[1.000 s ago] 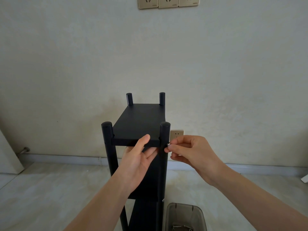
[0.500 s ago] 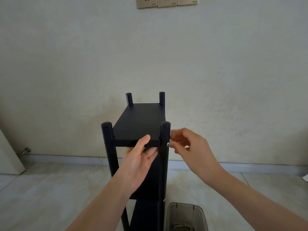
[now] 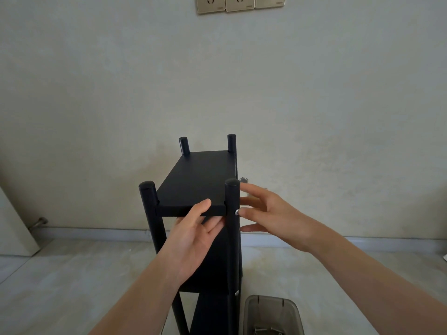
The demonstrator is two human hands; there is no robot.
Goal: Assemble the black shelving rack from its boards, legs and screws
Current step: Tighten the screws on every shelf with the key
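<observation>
The black shelving rack stands upright on the floor in front of me, its top board (image 3: 200, 180) set between four round legs. My left hand (image 3: 193, 235) holds the board's front edge, thumb on top and fingers underneath. A silver screw (image 3: 237, 212) sits in the side of the near right leg (image 3: 232, 228) at board height. My right hand (image 3: 268, 213) is beside that leg with fingers spread and straight, one fingertip at the screw head. A second screw head (image 3: 237, 293) shows lower on the same leg.
A translucent grey plastic box (image 3: 273, 315) with several screws inside stands on the floor right of the rack. The wall lies close behind, with a row of sockets (image 3: 239, 3) high up and one partly hidden behind my right hand. A white panel (image 3: 14, 228) leans at left.
My right hand has stopped pinching the screw and has opened, fingers now spread beside the leg. The screw stays in the leg. My left hand has kept its hold on the board.
</observation>
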